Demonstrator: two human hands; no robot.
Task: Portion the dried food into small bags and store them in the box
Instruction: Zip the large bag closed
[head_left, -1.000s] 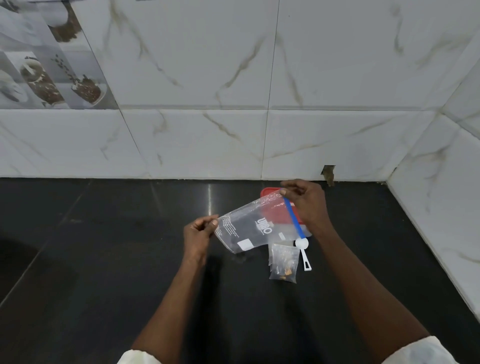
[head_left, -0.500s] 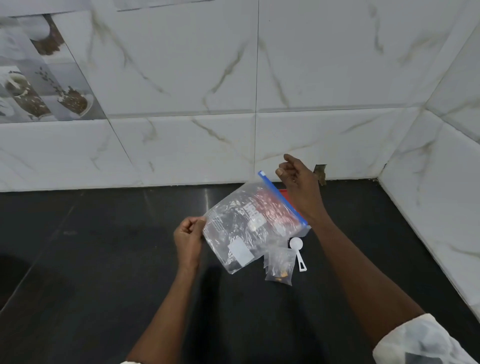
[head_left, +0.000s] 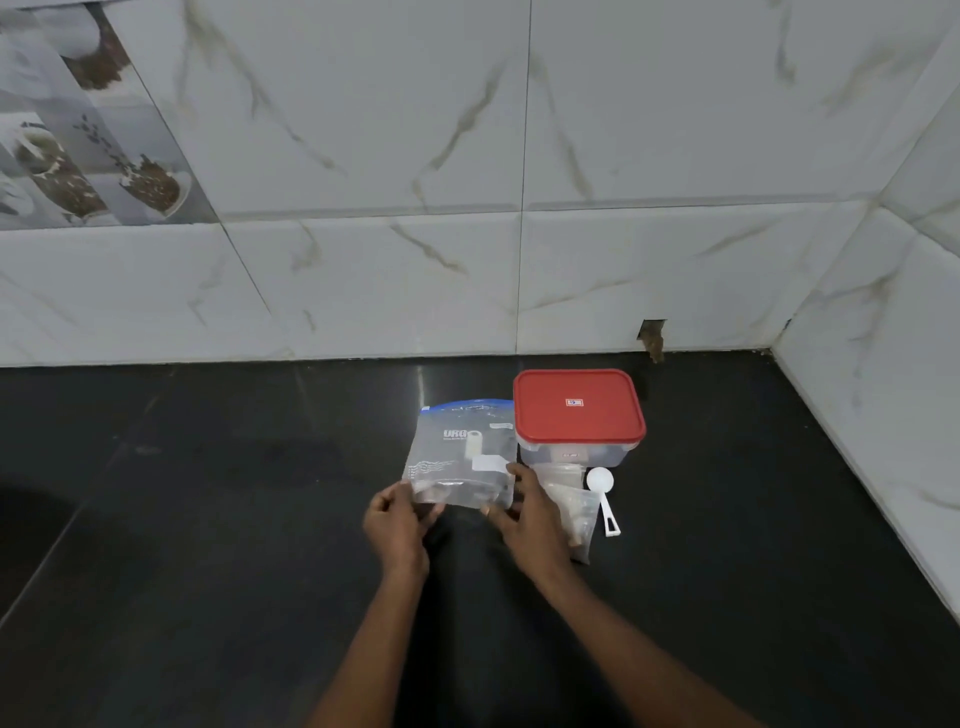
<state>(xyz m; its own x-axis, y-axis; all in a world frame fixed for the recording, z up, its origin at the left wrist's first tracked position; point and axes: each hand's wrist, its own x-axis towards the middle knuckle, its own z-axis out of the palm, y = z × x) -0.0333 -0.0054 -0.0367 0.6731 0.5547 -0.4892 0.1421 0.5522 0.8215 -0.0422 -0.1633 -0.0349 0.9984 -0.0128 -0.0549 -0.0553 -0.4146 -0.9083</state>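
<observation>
At frame centre, the left hand (head_left: 397, 525) and right hand (head_left: 525, 519) each pinched a lower corner of the blue-zipped bag (head_left: 462, 457), apparently to set it flat on the tabletop (head_left: 208, 519) beside the red-lidded box (head_left: 579, 410).

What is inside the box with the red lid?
Through the box wall, only vague pale shapes show. The red lid covers the rest, so the contents are unclear.
</observation>
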